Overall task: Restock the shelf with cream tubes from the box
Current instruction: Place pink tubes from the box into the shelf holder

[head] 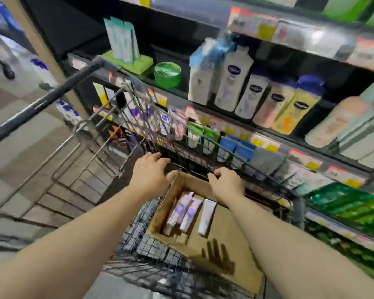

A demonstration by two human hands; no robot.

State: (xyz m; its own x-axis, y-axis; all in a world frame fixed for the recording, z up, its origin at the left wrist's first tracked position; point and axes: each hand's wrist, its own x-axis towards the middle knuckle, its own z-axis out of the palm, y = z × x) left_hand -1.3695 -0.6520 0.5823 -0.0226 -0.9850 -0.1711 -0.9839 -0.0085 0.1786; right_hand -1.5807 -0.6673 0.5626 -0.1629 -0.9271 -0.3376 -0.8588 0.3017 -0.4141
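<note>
Reaching over the cardboard box (205, 247), both hands sit at its far end. Box lies inside a wire cart (151, 244), flaps up, approx. parallel to the shelf (225, 108) that runs beyond the box's far and right sides. Left hand (150, 172): above the box's far-left flap corner, fingers spread and relaxed, apart, thumb close to the flap edge; contact w/ flap cannot be confirmed due to blur; nothing held. Right hand (226, 183): above the box's far-right edge, fingers curled downward twd. the cart's wire rim; whether they clamp the wire or the flap cannot be determined. Cream tubes (191, 212): three pale tubes w/ lilac print visible inside the box, lying lengthwise at its far-left portion, side by side; the third, whiter tube lies just right of the other two, slightly apart. Rest of box floor shows bare cardboard w/ a hand-shaped shadow near its close end. Cart handle (41, 104): black bar, up-left of the box. Shelf tiers beyond the box carry lotion bottles (246, 83) (white, cream, blue caps), a green jar (167, 75) and upright teal-white tubes (122, 39) on a green pack; lower tier just beyond the box holds small green, blue and grey tubes behind price tags. Frame is motion-blurred; label text unreadable.
</note>
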